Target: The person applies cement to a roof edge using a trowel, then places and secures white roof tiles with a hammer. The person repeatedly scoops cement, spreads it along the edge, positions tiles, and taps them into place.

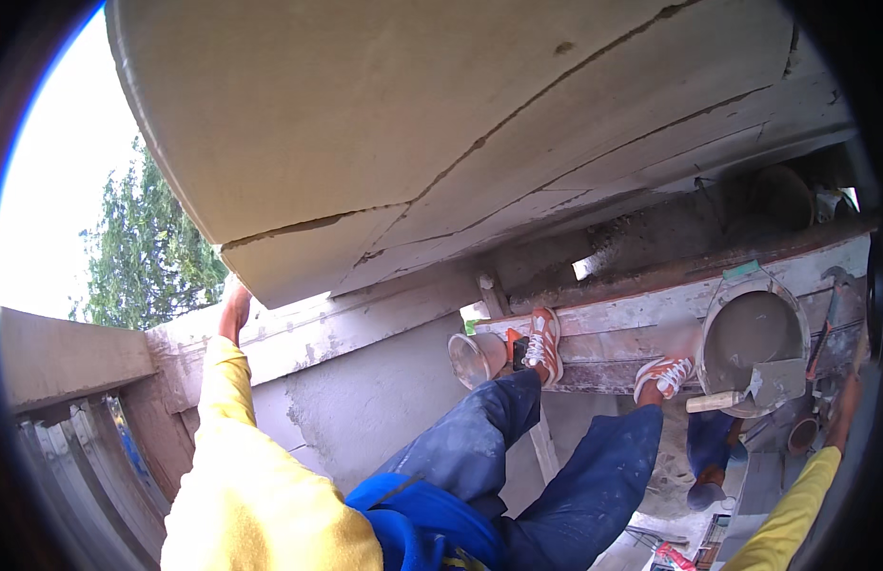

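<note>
My left hand (236,312) is at the lower corner of a pale block wall (299,124) with rough joints between its blocks. Its fingers close round the wall's edge and are partly hidden by it. At the far right, my right hand (861,354) shows only dimly near the dark picture rim; its fingers cannot be made out. Close to it stands a bucket of grey mortar (754,328). A trowel (778,383) with a wooden handle lies across the bucket's near rim. A hammer (826,319) is between the bucket and my right hand.
My shoes (543,348) stand on narrow, paint-stained planks (613,347). A smaller bucket (474,359) is left of them. Below the planks are another person's legs (712,447) and some tools (672,556). A concrete ledge (270,333) runs along the left; a tree stands beyond.
</note>
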A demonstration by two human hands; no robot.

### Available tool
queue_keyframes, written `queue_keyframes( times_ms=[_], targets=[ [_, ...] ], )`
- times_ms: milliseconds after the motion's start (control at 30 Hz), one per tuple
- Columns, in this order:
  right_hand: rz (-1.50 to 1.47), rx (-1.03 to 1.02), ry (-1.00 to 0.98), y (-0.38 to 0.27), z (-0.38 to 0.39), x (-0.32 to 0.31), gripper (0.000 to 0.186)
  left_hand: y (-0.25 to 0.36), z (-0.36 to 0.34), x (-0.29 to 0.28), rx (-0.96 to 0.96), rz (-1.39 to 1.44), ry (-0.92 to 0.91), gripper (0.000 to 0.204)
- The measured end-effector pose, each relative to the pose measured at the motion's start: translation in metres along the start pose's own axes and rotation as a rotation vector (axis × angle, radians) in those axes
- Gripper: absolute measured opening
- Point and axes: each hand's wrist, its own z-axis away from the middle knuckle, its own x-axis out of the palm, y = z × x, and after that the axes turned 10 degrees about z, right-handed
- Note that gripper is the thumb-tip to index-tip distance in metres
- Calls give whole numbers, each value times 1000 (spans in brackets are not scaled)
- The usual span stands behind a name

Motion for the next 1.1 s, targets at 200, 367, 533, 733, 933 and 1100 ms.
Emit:
queue_keyframes(
  times_ms=[200,367,533,733,933,1100],
  targets=[
    [-447,50,-51,-199,420,44,34,-16,-5,-3,180,176,-19,58],
    [-584,-146,-23,-223,631,99,41,-4,0,5,243,382,-194,69],
    [-175,-125,-188,-299,764,114,48,-9,12,8,734,237,-177,113],
    [-90,-659,-90,-360,903,166,45,-10,29,5,979,-13,-85,124],
    [-167,-1049,-61,-469,964,170,54,-16,24,21,984,25,73,108],
    [-126,-1340,-32,-545,991,164,55,-16,31,24,979,12,94,101]
  ],
)
